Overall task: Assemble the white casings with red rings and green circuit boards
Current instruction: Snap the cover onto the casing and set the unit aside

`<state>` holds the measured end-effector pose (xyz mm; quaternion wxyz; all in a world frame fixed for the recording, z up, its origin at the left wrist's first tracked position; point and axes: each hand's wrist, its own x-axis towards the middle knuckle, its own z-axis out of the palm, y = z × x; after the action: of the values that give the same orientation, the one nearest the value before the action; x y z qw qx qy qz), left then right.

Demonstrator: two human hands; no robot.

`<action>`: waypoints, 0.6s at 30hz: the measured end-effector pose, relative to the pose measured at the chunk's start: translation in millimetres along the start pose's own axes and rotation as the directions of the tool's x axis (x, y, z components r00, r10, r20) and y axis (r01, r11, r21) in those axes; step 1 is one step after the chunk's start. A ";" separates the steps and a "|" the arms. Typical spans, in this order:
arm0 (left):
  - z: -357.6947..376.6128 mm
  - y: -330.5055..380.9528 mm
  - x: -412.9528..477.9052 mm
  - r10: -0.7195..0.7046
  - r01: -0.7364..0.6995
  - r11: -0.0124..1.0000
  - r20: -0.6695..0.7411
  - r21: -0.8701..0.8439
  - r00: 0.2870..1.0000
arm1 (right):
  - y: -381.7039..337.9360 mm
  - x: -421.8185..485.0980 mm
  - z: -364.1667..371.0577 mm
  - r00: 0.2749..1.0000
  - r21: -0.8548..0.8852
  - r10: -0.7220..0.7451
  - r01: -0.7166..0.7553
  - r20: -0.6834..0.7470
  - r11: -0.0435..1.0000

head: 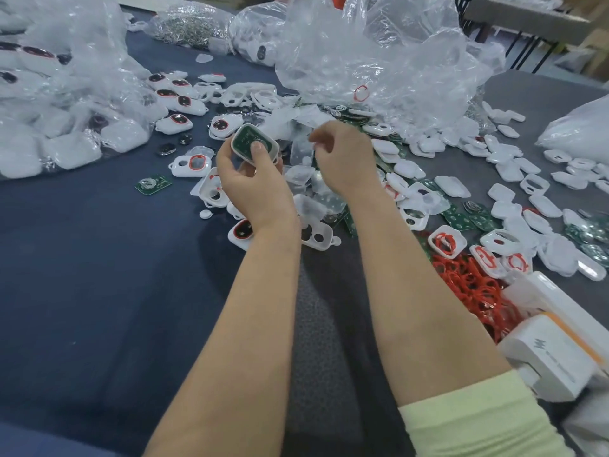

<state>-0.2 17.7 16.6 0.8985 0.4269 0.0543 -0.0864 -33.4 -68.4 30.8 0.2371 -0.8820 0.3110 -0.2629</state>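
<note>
My left hand [253, 186] grips a white casing [254, 144] with a green circuit board seated inside it, thumb pressing on the board's middle. My right hand [342, 159] hovers just to the right above the parts pile with fingers curled; whether it pinches anything small I cannot tell. A loose green circuit board [153, 184] lies on the dark cloth to the left. A white casing with a red ring [190, 164] sits beside it. Loose red rings [471, 285] are heaped at the right.
Clear plastic bags [379, 61] of parts stand at the back and far left [49, 103]. Several white casings and green boards [461, 219] are scattered across the middle and right. White boxes [553, 357] sit at the near right edge.
</note>
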 end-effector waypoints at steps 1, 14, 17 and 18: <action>0.1 -0.2 0.7 0.002 -0.002 1.000 0.001 -0.001 1.000 | -1.7 0.7 4.2 0.996 -0.040 -0.032 0.035 0.083 0.999; 4.1 -8.5 -7.3 -0.030 0.026 0.998 0.071 0.057 0.997 | 60.6 10.4 -19.8 0.911 -0.146 0.384 -0.404 -0.148 0.903; 4.7 -9.8 -9.3 -0.038 0.027 0.995 0.111 0.099 0.993 | 64.3 20.6 -21.6 0.905 -0.168 0.425 -0.424 -0.031 0.890; 4.5 -10.2 -9.9 -0.041 0.028 0.994 0.125 0.106 0.991 | 63.1 23.8 -20.9 0.902 -0.178 0.431 -0.425 -0.004 0.888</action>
<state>-11.9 8.9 13.4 0.8750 0.4658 0.0000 -0.1317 -57.1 -133.5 17.3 0.2167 -0.8137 0.5150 -0.1603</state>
